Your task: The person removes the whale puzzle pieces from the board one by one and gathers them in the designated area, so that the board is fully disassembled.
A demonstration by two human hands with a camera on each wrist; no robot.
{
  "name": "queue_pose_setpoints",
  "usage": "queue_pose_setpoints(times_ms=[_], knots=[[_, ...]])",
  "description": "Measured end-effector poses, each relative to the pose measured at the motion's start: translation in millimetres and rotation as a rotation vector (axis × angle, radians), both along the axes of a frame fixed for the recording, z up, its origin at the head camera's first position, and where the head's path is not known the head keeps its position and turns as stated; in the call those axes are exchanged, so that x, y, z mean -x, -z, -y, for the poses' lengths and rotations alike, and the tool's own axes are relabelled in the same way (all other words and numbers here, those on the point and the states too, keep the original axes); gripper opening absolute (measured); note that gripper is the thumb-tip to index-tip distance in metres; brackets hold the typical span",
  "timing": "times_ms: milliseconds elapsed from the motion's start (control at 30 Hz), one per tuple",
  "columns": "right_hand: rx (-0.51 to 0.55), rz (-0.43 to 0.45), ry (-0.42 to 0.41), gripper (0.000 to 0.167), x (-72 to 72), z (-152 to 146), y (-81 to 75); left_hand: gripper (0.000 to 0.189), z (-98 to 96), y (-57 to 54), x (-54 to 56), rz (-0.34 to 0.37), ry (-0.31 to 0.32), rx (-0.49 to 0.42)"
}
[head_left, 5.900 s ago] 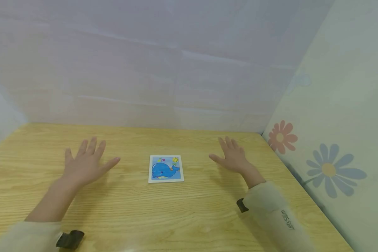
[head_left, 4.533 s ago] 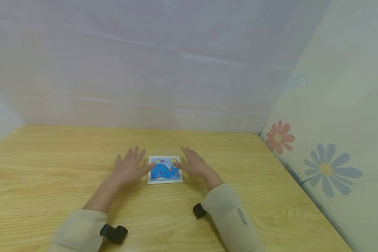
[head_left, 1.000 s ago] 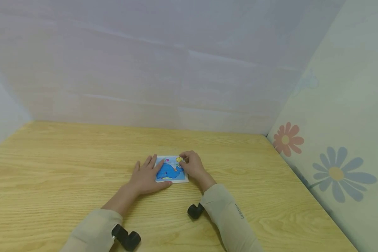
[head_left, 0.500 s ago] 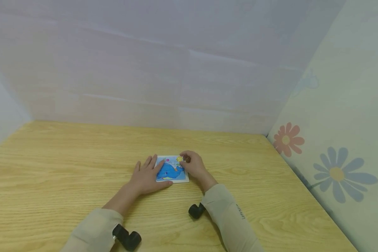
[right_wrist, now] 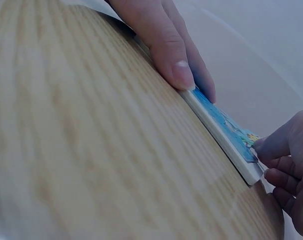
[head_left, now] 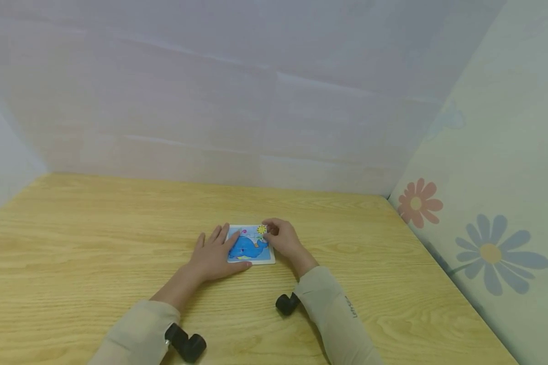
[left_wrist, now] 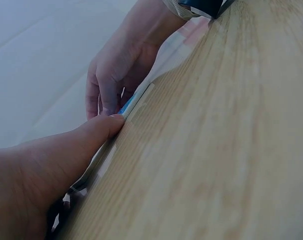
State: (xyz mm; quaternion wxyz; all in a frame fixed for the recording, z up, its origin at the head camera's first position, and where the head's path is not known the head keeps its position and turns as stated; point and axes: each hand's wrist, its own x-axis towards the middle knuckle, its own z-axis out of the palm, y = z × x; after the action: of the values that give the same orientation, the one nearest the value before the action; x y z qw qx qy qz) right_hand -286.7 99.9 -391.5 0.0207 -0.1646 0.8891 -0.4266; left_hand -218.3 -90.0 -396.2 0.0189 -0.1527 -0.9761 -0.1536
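A small square whale picture puzzle (head_left: 248, 248) in a white frame lies flat on the wooden table. My left hand (head_left: 211, 259) rests over its left side with fingers spread and straight, the thumb along the near edge. My right hand (head_left: 285, 239) is at the upper right corner, curled, with thumb and forefinger pinching the corner piece with the yellow sun (head_left: 262, 229). In the right wrist view that sun piece (right_wrist: 252, 136) stands slightly raised at the thumb tip, close over the white frame (right_wrist: 247, 175). The left hand hides the picture's left part.
The wooden table (head_left: 118, 228) spreads around the hands. A pale sheet (head_left: 210, 101) closes off the back, and a wall with painted flowers (head_left: 490, 253) rises at the right. Each sleeve carries a black wrist camera (head_left: 189, 347).
From wide apart above the table, both hands have come in to the puzzle: the left laid on it, the right curled at the sun corner. Over the last second they have barely moved.
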Motion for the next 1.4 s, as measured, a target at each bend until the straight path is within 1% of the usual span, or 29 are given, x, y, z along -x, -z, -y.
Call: queue_pose_setpoints(times_ms=[267, 567, 767, 967, 1133, 1300, 1400], knots=[[0.012, -0.012, -0.038, 0.028, -0.4, -2.7, -1.4, 0.086, -1.3, -2.5, -0.5, 0.007, 0.001, 0.002], [0.056, -0.018, -0.026, 0.027, 0.9, -3.5, -0.2, 0.086, -1.6, -3.6, -0.6, 0.013, 0.005, 0.007], [0.077, -0.004, -0.012, 0.026, 0.2, -3.8, -1.1, 0.087, -1.3, -5.1, -0.7, 0.021, 0.008, 0.008], [0.108, 0.007, -0.015, 0.027, 0.3, -5.7, -0.2, 0.086, -2.8, -6.5, -1.7, 0.029, 0.009, 0.005], [0.108, 0.014, -0.013, 0.027, -0.7, -6.6, 0.2, 0.087, -3.2, -5.5, -1.6, 0.025, 0.013, 0.011], [0.101, 0.008, -0.011, 0.027, -3.5, -5.1, -0.8, 0.087, -2.6, -3.0, -1.6, 0.008, 0.019, 0.008], [0.092, 0.002, -0.006, 0.028, -4.4, -3.7, -1.4, 0.085, -1.7, -2.3, -2.2, -0.028, 0.041, -0.019]])
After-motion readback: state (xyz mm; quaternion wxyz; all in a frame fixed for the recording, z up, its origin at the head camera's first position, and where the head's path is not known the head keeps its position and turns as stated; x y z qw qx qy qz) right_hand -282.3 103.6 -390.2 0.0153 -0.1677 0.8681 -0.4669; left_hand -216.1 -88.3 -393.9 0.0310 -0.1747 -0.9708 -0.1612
